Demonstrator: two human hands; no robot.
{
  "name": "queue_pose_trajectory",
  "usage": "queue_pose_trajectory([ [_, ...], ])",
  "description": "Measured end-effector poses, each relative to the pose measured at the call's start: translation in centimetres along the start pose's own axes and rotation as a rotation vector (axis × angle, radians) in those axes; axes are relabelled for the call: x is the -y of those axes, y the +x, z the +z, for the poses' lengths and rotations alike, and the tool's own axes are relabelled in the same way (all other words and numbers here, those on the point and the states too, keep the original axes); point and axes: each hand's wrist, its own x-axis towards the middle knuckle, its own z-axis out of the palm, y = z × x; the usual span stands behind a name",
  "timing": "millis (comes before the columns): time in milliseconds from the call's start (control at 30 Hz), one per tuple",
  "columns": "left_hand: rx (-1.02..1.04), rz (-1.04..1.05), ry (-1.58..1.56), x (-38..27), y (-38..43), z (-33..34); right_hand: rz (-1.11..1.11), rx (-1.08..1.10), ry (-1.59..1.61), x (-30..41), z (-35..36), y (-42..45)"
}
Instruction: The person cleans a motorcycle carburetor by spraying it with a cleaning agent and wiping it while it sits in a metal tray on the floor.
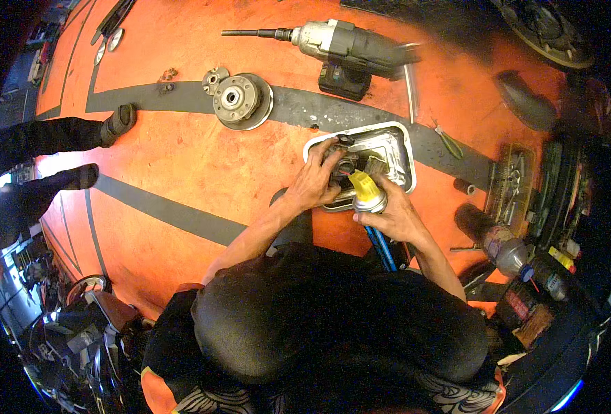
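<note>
A metal tray (pixel 410 155) with a pale rim lies on the orange floor in front of me. My left hand (pixel 313 178) holds a small round metal part (pixel 345 165) over the tray's left side. Around a blue spray can with a yellow nozzle cap (pixel 366 189), my right hand (pixel 401 212) is closed. The cap points toward the metal part, close to its opening. Behind the cap, a brush-like piece (pixel 376 164) rests in the tray; its exact kind is unclear.
Beyond the tray lie a cordless impact wrench (pixel 336 44) and a clutch or pulley assembly (pixel 238 99). Pliers (pixel 449 142), a socket (pixel 463 186), a parts bin (pixel 510 186) and plastic bottles (pixel 507 251) are at right. Another person's feet (pixel 116 124) stand at left, near a motorcycle.
</note>
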Motion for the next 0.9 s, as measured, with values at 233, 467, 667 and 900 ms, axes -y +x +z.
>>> queue_pose_trajectory([
  [233,-0.011,0.015,-0.021,0.3,-0.2,0.1,-0.008,-0.079,-0.121,-2.6,0.3,-0.4],
  [467,-0.033,-0.009,-0.044,-0.2,0.0,0.1,0.040,-0.023,-0.103,0.5,0.0,-0.1],
  [667,-0.084,0.001,-0.088,0.0,-0.2,0.1,-0.003,-0.079,-0.144,-0.6,0.4,-0.3],
  [900,-0.107,-0.023,-0.150,0.0,-0.3,0.5,0.018,-0.044,-0.121,-0.2,0.6,0.0],
])
